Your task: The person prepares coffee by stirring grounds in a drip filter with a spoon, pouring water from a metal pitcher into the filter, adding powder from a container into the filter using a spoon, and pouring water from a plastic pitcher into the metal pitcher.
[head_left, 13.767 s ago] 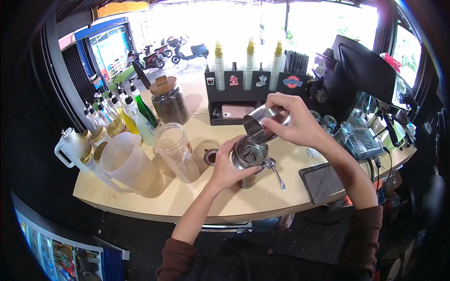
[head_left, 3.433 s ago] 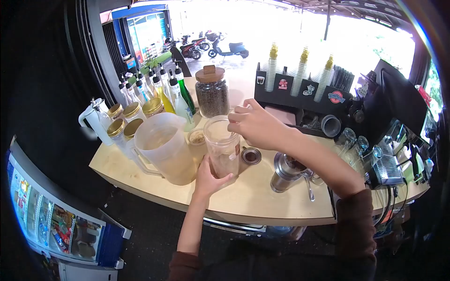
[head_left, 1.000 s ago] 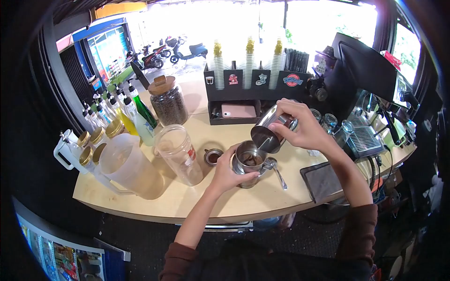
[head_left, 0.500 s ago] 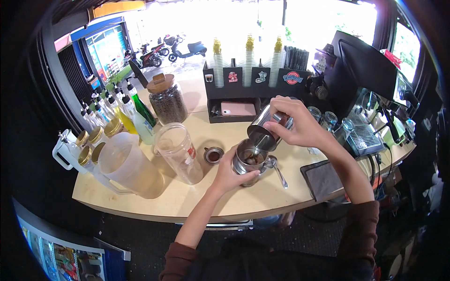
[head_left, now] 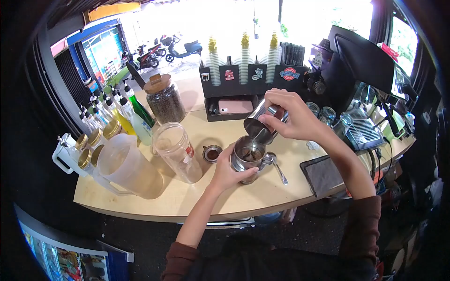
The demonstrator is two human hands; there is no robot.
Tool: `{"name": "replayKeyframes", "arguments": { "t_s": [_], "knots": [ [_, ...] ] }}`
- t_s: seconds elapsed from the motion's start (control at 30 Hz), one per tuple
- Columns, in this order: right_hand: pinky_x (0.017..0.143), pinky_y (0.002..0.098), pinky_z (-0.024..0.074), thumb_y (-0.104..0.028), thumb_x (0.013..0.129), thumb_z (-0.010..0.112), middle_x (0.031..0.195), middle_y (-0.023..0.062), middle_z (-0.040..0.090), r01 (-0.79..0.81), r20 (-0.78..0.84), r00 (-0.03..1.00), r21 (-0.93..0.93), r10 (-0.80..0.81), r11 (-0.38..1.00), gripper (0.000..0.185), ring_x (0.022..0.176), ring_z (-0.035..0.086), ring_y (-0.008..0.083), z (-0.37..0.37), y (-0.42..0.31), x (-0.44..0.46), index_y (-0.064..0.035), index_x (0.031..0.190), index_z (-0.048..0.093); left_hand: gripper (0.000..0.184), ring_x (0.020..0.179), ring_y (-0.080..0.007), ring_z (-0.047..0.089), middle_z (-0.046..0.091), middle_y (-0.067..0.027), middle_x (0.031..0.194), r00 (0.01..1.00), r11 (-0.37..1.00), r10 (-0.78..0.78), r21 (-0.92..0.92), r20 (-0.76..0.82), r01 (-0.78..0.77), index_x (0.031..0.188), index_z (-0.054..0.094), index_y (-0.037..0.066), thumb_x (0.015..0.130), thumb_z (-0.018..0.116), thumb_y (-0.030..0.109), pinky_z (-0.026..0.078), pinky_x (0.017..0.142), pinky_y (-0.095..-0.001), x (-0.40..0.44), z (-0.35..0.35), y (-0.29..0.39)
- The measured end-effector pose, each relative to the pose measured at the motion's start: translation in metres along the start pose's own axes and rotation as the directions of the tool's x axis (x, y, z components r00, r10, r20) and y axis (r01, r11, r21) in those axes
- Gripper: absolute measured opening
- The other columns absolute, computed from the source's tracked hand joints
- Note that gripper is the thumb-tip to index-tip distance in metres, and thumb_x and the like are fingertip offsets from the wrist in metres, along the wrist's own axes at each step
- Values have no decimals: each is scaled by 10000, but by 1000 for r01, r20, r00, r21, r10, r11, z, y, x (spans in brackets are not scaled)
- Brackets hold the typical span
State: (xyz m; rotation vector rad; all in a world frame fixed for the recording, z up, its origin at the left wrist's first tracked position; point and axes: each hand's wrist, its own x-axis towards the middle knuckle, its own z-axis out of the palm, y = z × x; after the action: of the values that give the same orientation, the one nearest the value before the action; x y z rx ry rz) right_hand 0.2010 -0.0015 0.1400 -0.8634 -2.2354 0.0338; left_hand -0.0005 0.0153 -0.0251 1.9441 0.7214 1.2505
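My right hand (head_left: 286, 114) grips a shiny metal pitcher (head_left: 257, 129) by its handle, tilted with its mouth over a metal cup (head_left: 248, 152). A thin stream seems to run from the pitcher into the cup, where dark contents show. My left hand (head_left: 228, 171) is wrapped round the left side of the cup, which rests on a vessel partly hidden below it. A spoon (head_left: 281, 171) lies just right of the cup. To the left of my left hand are a small round metal piece with brown contents (head_left: 212, 153) and a clear plastic jar (head_left: 180, 157).
A frosted jug (head_left: 129, 166) and gold-lidded jars stand left, with pump bottles behind. A bean jar (head_left: 165, 100) is at the back, beside a black cup organizer (head_left: 234, 82) holding a pink phone. Right are a dark cloth (head_left: 323, 175), glasses and a coffee machine (head_left: 361, 126).
Since half a second ago, the pitcher has shifted slightly up and left with my right hand, and a thin stream now shows. My left hand stays round the cup. The view has shifted slightly.
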Motion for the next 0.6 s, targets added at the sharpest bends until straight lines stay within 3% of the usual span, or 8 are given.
{"name": "replayKeyframes", "arguments": {
  "t_s": [0.03,0.1,0.33,0.53,0.6],
  "knots": [
    [511,280,418,-119,777,688,736,100,496,-1,-1,1000,0,1,1000,209,629,506,198,0,-1,1,19,778,530,785,1063,-232,617,638,-154,1130,1000,1000,-5,4,4,5,1234,536,-31,583,854,271,457,957,-363,0,0,0],
    [566,379,429,-87,775,690,685,137,492,14,-20,1000,-21,-14,1000,231,631,520,281,0,-3,3,10,780,480,783,1059,-228,618,640,-152,1125,1000,1000,-7,-6,2,7,1230,537,-34,582,855,269,458,955,-361,0,0,1],
    [547,365,444,-80,779,681,688,134,498,-41,-25,999,37,42,998,218,632,532,280,2,2,6,13,770,484,763,1034,-214,625,650,-139,1095,1000,1000,-20,-6,12,20,1206,547,-39,578,858,262,460,946,-346,0,0,0],
    [551,372,446,-82,782,680,679,136,490,61,-46,997,-36,-63,997,223,629,542,289,3,2,8,11,772,478,768,1034,-214,625,649,-142,1098,1000,999,-21,-30,6,21,1208,546,-38,576,860,263,457,951,-344,0,1,0],
    [601,384,436,-87,783,680,682,140,491,-32,-7,999,53,32,998,222,641,536,306,3,-4,9,3,775,477,769,1035,-214,625,648,-141,1102,1000,1000,-14,-25,3,14,1213,543,-38,579,859,260,456,953,-345,0,1,0]
  ]
}}
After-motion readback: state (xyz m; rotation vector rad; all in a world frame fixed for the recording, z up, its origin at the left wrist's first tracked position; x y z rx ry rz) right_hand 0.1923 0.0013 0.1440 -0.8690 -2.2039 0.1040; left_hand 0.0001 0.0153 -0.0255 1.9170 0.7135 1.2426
